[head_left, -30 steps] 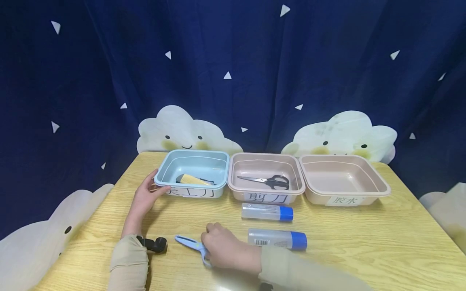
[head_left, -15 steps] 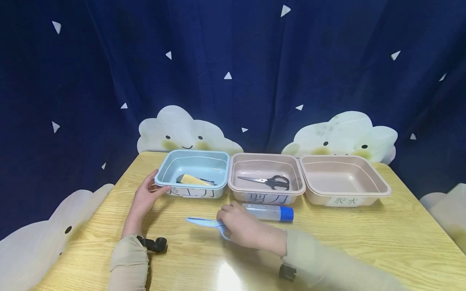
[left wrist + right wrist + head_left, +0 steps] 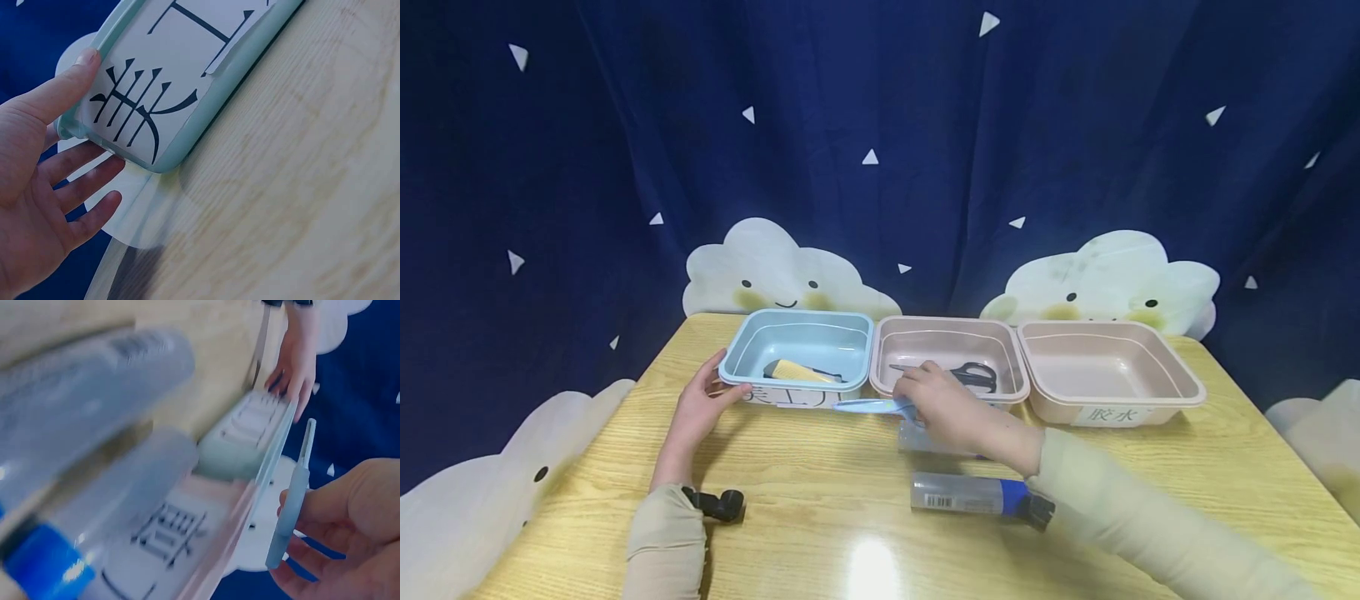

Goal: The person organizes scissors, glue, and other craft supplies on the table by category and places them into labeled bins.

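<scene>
In the head view my right hand (image 3: 942, 407) holds light-blue scissors (image 3: 872, 406) above the front rim of the middle pink bin (image 3: 887, 392), blades pointing left. In the right wrist view the scissors (image 3: 292, 509) show edge-on between thumb and fingers. Black-handled scissors (image 3: 976, 377) lie inside that bin, partly behind my hand. My left hand (image 3: 697, 407) grips the near left corner of the blue bin (image 3: 853, 386); the left wrist view shows the thumb on its rim (image 3: 94, 69) and several fingers spread by the corner. A yellow utility knife (image 3: 797, 370) lies in the blue bin.
A second pink bin (image 3: 1112, 410) stands at the right, touching the middle one. Two clear glue bottles with blue caps lie before the bins: the nearer bottle (image 3: 958, 493) and the farther bottle (image 3: 916, 438), largely under my right hand. A dark blue curtain (image 3: 880, 167) hangs behind the table.
My right hand has lifted the light-blue scissors off the table and carried them away from me and to the right, up to the middle bin. The left hand stays put.
</scene>
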The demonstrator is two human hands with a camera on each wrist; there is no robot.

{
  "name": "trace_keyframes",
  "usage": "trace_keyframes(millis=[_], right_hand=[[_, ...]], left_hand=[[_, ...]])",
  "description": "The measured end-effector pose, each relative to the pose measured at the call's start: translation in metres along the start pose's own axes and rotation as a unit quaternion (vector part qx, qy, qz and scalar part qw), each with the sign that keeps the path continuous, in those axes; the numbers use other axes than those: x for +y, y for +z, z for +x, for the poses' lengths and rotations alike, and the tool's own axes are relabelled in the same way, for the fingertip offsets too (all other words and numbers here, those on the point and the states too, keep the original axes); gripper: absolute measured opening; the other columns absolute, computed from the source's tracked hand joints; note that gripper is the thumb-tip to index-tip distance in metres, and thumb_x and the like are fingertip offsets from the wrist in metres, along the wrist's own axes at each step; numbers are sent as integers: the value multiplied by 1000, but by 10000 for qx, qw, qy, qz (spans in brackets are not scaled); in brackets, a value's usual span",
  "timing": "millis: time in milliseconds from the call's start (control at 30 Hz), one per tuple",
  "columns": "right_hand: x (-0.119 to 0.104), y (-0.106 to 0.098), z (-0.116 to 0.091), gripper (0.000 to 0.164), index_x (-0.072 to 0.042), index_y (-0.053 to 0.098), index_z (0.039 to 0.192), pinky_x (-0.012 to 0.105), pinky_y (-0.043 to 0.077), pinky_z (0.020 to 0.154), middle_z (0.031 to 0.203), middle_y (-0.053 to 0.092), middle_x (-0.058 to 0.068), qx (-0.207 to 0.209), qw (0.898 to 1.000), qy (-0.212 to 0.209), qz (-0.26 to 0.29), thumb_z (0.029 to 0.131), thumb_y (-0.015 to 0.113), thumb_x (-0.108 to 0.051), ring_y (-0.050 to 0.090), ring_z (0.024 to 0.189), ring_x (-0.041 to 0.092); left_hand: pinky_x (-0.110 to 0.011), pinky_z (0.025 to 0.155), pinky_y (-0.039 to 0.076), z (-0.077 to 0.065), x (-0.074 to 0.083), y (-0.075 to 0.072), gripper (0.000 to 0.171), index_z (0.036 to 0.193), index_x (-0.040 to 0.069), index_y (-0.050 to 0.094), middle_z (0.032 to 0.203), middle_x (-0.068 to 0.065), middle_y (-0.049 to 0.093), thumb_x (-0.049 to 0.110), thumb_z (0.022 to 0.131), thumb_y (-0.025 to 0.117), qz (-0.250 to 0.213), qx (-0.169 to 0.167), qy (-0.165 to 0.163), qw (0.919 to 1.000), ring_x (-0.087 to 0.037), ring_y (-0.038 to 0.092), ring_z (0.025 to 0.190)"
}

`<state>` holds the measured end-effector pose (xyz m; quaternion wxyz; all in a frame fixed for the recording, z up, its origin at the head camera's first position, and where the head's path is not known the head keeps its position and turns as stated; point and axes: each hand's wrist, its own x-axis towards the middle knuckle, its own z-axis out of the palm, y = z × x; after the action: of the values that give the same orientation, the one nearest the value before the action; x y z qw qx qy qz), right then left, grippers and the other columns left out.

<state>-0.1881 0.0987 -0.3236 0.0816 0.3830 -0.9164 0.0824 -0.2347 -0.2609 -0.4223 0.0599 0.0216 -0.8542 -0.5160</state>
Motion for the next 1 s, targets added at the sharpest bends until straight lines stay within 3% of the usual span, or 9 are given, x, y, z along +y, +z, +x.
trace_keyframes(millis=[300,533,767,1000], right_hand=[[39,-12,-1,32,-5,62,96,40,44,89,100,61,8,208,9992,251,-238,67,70,9,54,100,29],[72,-10,1,35,-5,63,93,40,46,84,97,63,10,465,9976,204,-474,64,63,15,57,94,29],[103,1,-3,29,-3,64,89,44,43,84,91,64,11,716,9966,54,-402,66,60,15,57,90,31],[122,23,-3,36,-8,68,85,42,44,77,86,64,7,484,9984,33,-273,58,62,15,58,85,27]], left_hand=[[-47,95,41,0,-1,0,89,146,21,19,138,-19,40,41,76,70,3,33,-27,10000,-34,45,118],[-48,95,40,1,-3,1,90,146,22,19,139,-19,39,43,75,71,53,67,-56,9999,-35,44,118],[-48,95,40,1,-3,1,90,146,23,19,139,-19,39,42,75,71,31,71,-72,9999,-35,44,119],[-48,96,39,1,-2,1,90,146,23,19,139,-18,39,43,75,70,32,67,-109,9999,-35,43,120]])
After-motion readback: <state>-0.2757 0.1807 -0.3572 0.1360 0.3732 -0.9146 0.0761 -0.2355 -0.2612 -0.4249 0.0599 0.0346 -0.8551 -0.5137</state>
